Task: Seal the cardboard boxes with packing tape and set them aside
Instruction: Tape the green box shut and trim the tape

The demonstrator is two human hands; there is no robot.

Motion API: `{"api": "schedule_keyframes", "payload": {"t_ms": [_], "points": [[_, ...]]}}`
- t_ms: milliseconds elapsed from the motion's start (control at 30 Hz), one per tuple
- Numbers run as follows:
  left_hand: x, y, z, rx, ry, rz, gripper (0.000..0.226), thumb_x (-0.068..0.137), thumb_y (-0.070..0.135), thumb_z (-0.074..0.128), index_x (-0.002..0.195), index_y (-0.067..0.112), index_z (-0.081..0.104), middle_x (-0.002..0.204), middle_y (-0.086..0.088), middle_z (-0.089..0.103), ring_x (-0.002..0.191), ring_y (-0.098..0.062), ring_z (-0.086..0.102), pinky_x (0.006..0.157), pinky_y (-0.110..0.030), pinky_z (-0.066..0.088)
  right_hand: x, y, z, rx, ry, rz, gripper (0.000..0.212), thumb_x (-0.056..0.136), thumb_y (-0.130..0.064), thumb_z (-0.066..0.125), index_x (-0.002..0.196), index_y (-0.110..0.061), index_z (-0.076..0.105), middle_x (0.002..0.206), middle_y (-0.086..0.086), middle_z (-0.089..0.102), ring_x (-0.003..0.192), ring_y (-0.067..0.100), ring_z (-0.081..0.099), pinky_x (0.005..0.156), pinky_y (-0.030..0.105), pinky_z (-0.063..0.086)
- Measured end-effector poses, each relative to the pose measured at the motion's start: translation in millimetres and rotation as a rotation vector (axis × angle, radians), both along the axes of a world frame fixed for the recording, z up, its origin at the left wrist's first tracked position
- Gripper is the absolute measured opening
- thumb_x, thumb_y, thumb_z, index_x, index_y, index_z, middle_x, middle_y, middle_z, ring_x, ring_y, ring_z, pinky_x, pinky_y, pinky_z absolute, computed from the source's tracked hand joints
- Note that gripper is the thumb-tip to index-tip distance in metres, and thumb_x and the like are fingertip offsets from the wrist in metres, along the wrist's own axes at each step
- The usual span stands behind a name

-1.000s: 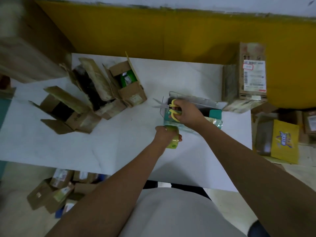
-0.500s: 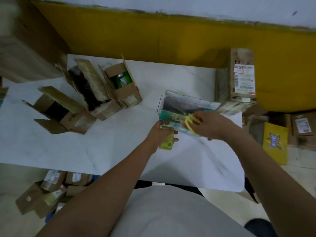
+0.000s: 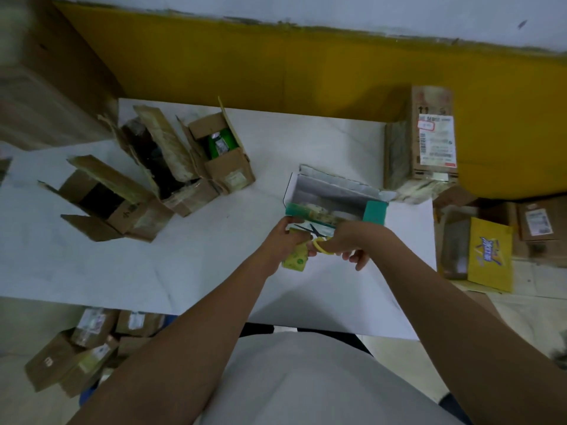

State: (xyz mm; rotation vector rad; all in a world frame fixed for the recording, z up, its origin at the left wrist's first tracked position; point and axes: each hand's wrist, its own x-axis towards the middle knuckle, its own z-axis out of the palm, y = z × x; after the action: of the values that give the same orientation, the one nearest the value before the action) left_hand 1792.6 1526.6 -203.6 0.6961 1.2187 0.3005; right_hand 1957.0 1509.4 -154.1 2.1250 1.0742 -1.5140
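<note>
Step in hand: cutting tape at the teal box (image 3: 376,211), which lies on the bench (image 3: 184,271) just beyond both hands. Left hand (image 3: 283,240) is closed around the yellow-green tape roll (image 3: 295,260), held at the box's near edge. Right hand (image 3: 346,243) grips the scissors (image 3: 317,237) by the yellow handles, blades pointing toward the left hand. Three open boxes (image 3: 147,179) wait at left, unsealed. Next, in my judgement: snip cleanly, press the tape end down.
</note>
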Motion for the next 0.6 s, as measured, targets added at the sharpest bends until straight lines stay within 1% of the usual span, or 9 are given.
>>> {"api": "schedule_keyframes", "payload": {"t_ms": [100, 200, 267, 333, 400, 467, 500, 533, 600], "points": [[-1.4, 0.8, -1.4, -0.005, -0.024, -0.018, 0.041, 0.092, 0.011, 0.063, 0.129, 0.015, 0.046, 0.104, -0.021, 0.071, 0.074, -0.031, 0.072, 0.066, -0.036, 0.061, -3.7, 4.2, -5.1, 0.01, 0.009, -0.011, 0.041, 0.085, -0.051, 0.069, 0.087, -0.012, 0.057, 0.082, 0.006, 0.057, 0.066, 0.016, 0.051, 0.054, 0.026, 0.052], [-2.0, 2.2, -1.4, -0.028, -0.022, -0.026, 0.041, 0.093, 0.013, 0.062, 0.129, 0.016, 0.043, 0.099, -0.018, 0.071, 0.07, -0.027, 0.072, 0.063, -0.033, 0.06, -7.0, 5.7, -10.9, 0.077, -0.016, 0.043, 0.04, 0.085, -0.052, 0.068, 0.082, -0.014, 0.054, 0.078, 0.002, 0.057, 0.064, 0.013, 0.052, 0.055, 0.025, 0.052], [-3.8, 5.2, -1.7, -0.081, 0.003, -0.026, 0.044, 0.092, 0.014, 0.065, 0.129, 0.015, 0.041, 0.095, -0.015, 0.071, 0.068, -0.025, 0.073, 0.059, -0.03, 0.059, -7.8, 5.1, -13.6, 0.119, -0.035, 0.082, 0.04, 0.086, -0.053, 0.066, 0.085, -0.015, 0.054, 0.079, 0.0, 0.058, 0.066, 0.012, 0.056, 0.057, 0.024, 0.052], [-5.3, 10.1, -2.9, -0.094, 0.016, -0.058, 0.043, 0.09, 0.014, 0.067, 0.127, 0.009, 0.045, 0.093, -0.015, 0.073, 0.07, -0.025, 0.074, 0.059, -0.03, 0.058, -6.5, 5.0, -15.1, 0.158, -0.052, 0.125, 0.04, 0.086, -0.055, 0.065, 0.091, -0.016, 0.057, 0.081, -0.002, 0.062, 0.069, 0.011, 0.059, 0.057, 0.022, 0.053], [-6.5, 14.8, -2.8, -0.067, 0.018, -0.112, 0.035, 0.09, 0.011, 0.066, 0.121, 0.007, 0.052, 0.095, -0.017, 0.073, 0.074, -0.026, 0.074, 0.068, -0.035, 0.06, -4.3, 6.4, -13.1, 0.189, -0.079, 0.204, 0.04, 0.087, -0.054, 0.064, 0.09, -0.013, 0.062, 0.076, -0.002, 0.066, 0.065, 0.011, 0.065, 0.06, 0.022, 0.054], [-7.7, 18.7, -1.3, -0.059, 0.023, -0.139, 0.026, 0.09, 0.007, 0.064, 0.115, 0.007, 0.057, 0.094, -0.016, 0.074, 0.076, -0.028, 0.073, 0.077, -0.04, 0.06, -2.2, 8.2, -9.7, 0.224, -0.096, 0.296, 0.042, 0.088, -0.053, 0.062, 0.085, -0.012, 0.066, 0.07, -0.002, 0.069, 0.058, 0.012, 0.068, 0.065, 0.024, 0.057], [-8.5, 19.9, -0.4, -0.077, 0.026, -0.148, 0.026, 0.09, 0.004, 0.063, 0.115, 0.006, 0.057, 0.094, -0.016, 0.074, 0.078, -0.03, 0.073, 0.077, -0.041, 0.06, -1.4, 9.4, -8.1, 0.256, -0.103, 0.33, 0.043, 0.088, -0.055, 0.062, 0.082, -0.012, 0.065, 0.068, -0.002, 0.069, 0.056, 0.012, 0.067, 0.065, 0.025, 0.057], [-9.4, 20.8, 0.7, -0.103, 0.034, -0.162, 0.028, 0.089, 0.002, 0.064, 0.115, 0.004, 0.056, 0.095, -0.017, 0.074, 0.079, -0.033, 0.073, 0.075, -0.042, 0.06, -0.4, 10.2, -6.9, 0.293, -0.11, 0.351, 0.043, 0.088, -0.056, 0.062, 0.08, -0.013, 0.064, 0.067, -0.003, 0.068, 0.054, 0.011, 0.065, 0.061, 0.023, 0.055], [-11.3, 19.3, 3.2, -0.147, 0.076, -0.217, 0.031, 0.087, 0.001, 0.066, 0.115, 0.002, 0.053, 0.1, -0.018, 0.074, 0.081, -0.036, 0.073, 0.068, -0.039, 0.06, 1.6, 10.8, -3.0, 0.334, -0.102, 0.365, 0.043, 0.088, -0.057, 0.061, 0.078, -0.016, 0.059, 0.066, -0.005, 0.066, 0.052, 0.009, 0.062, 0.054, 0.019, 0.048]]}}
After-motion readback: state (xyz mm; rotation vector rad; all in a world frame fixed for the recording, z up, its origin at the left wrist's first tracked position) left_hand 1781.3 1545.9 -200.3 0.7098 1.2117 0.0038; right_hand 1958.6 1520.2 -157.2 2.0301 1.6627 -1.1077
